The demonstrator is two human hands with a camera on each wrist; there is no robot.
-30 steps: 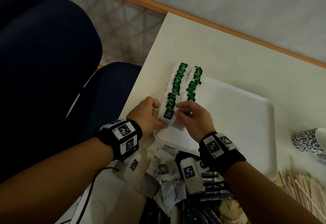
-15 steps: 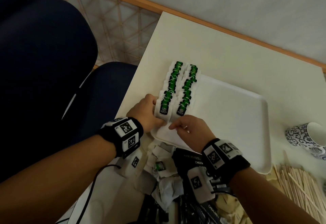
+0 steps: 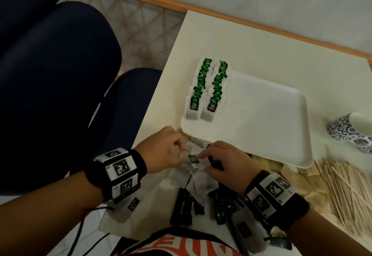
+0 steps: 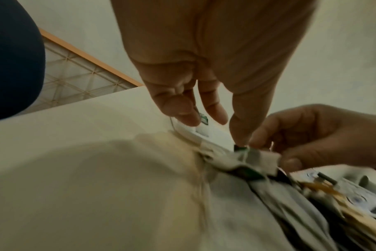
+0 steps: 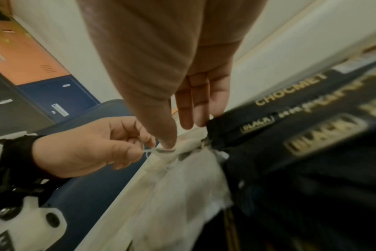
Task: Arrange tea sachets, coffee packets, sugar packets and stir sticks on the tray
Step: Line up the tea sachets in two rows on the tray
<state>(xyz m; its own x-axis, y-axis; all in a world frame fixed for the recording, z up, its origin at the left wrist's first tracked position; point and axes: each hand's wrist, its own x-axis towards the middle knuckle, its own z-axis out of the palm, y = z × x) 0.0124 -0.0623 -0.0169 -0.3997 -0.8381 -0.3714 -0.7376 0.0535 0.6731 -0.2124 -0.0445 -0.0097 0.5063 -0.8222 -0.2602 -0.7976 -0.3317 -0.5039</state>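
— Where on the tray (image 3: 261, 118)?
— Two overlapping rows of green-tagged tea sachets (image 3: 205, 88) along its left edge. Loose sachets (image 3: 198, 177) heaped just below its near rim, black coffee packets (image 3: 182, 207) nearer still. Stir sticks (image 3: 350, 191) off its right near corner, patterned cup (image 3: 350, 128) beside its right edge.
— Hands?
— Left hand (image 3: 163, 150) pinching a sachet's tag and string. Right hand (image 3: 225, 162) thumb and forefinger pinching the same sachet (image 3: 193, 159), other fingers straight.
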